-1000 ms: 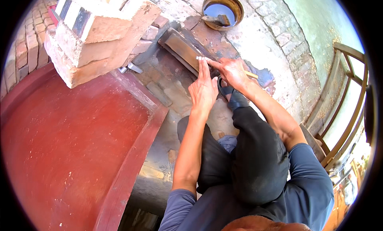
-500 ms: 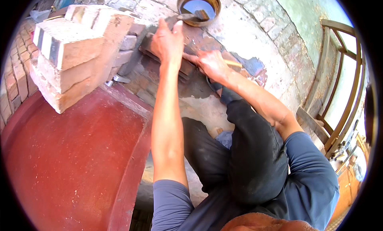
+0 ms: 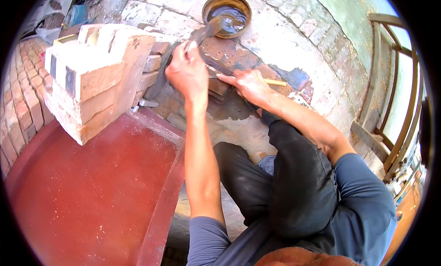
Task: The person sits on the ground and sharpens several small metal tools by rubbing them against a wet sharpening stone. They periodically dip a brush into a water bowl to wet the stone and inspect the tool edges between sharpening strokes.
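Note:
My left hand (image 3: 187,73) is closed on a brush (image 3: 207,32), blurred by motion, whose bristle end reaches over the rim of a round brown bowl (image 3: 249,18) of dark, rippling water. My right hand (image 3: 250,85) grips a tool with a pale yellow handle (image 3: 276,82) that sticks out to the right of the fist. Its index finger stretches along the tool toward the left; the working end is too small to make out. Just below the hands lies a dark, wet slab (image 3: 217,87), partly covered by them.
At left, a stack of pale bricks (image 3: 98,84) rises beside a red-topped surface (image 3: 92,188). A brick floor (image 3: 317,34), with wet patches, surrounds the bowl. On the right a wooden frame (image 3: 373,73) leans by the green wall (image 3: 342,8).
My left hand has closed on the brush, which lay across the bowl's rim, and its bristles have moved. The water now ripples. My right hand still holds its tool; the whole view has shifted slightly.

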Demonstrator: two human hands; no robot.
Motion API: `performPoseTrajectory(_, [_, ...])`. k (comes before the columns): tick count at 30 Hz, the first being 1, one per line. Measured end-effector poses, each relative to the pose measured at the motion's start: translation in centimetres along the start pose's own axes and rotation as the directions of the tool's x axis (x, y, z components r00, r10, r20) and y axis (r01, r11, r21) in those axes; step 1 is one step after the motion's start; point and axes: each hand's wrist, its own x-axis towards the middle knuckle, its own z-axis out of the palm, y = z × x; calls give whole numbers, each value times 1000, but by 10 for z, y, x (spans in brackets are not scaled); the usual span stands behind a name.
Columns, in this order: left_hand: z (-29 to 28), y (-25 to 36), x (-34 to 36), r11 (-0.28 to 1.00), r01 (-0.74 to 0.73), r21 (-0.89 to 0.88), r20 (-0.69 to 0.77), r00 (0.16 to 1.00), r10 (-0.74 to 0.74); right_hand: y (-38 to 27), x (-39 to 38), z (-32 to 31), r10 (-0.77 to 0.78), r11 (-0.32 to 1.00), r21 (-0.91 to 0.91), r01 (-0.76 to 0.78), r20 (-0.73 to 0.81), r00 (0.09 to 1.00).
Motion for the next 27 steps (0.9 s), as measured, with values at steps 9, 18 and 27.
performPoseTrajectory(9, [-91,10,-85,953,218,-212,-132,960,-249,-3,2,-3,5,1000,8,-5,45,999])
performPoseTrajectory(18, [-116,-3,-149,958,275,80,-212,944,-253,-8,12,4,-8,999,49,9,-13,1000])
performPoseTrajectory(27, [-106,6,-136,971,231,69,-222,952,-210,-3,2,0,-4,1000,-14,5,53,999])
